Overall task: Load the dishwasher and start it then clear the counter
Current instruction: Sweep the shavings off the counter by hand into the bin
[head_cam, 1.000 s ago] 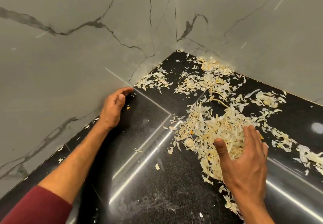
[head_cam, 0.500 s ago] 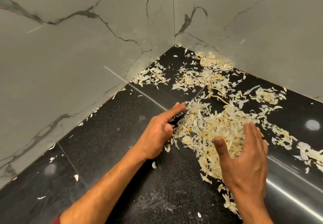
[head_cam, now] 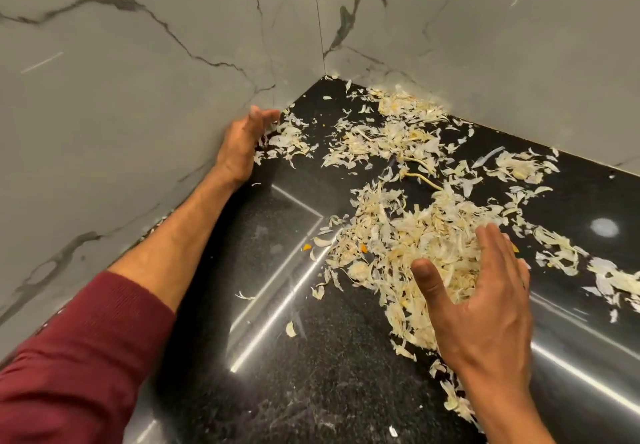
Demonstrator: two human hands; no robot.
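Observation:
Pale garlic and onion peels (head_cam: 412,235) lie scattered over the black speckled counter (head_cam: 277,374), thickest in a heap at the centre right. My right hand (head_cam: 485,305) rests on edge against the near side of that heap, fingers straight and thumb spread. My left hand (head_cam: 246,142) reaches along the left wall, its cupped fingers against a smaller patch of peels (head_cam: 291,138) beside the wall. Neither hand holds anything.
Grey marble-look walls (head_cam: 138,97) meet at the corner (head_cam: 323,72) behind the counter. More peels lie in the corner (head_cam: 405,107) and along the right wall (head_cam: 519,166). A few loose flakes (head_cam: 291,329) sit on the near counter.
My left hand has swung from the edge of the central heap back out to the left wall, further toward the corner. My right hand has stayed against the heap.

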